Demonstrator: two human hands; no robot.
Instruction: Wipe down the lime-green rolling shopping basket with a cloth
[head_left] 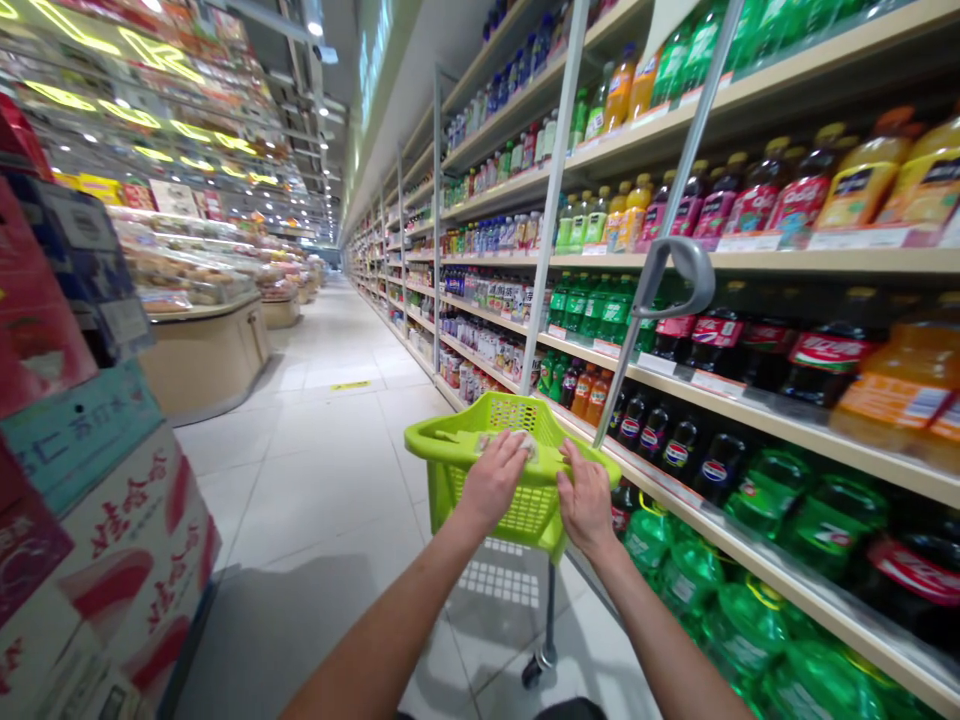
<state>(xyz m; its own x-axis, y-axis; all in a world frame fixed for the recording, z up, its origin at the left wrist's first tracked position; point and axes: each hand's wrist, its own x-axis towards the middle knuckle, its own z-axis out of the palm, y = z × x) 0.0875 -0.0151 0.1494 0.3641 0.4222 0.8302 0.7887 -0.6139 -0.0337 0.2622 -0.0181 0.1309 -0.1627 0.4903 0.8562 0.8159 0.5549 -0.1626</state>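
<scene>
Two bare hands meet at the near rim of a green basket point(439, 440), a wheeled plastic one that stands on the tiled floor point(322, 480) of a supermarket aisle, just beside the drinks shelves point(757, 395). The left hand point(491, 482) lies palm down across the rim, its fingers reaching inside onto a pale packet point(534, 445) (too blurred to say what it is). Whether those fingers close on the packet cannot be told. The right hand point(585, 503) has its fingers curled over the rim, gripping it. The basket's grey pull handle point(679, 275) stands raised and untouched, leaning toward the shelves. One wheel point(534, 668) shows below, between the forearms.

Judging by the mesh, filling has barely begun: apart from the packet, what shows of the inside looks bare. The bottles stand in unbroken rows. Stacked cartons point(112, 560) rise at the left, well apart from the hands.
</scene>
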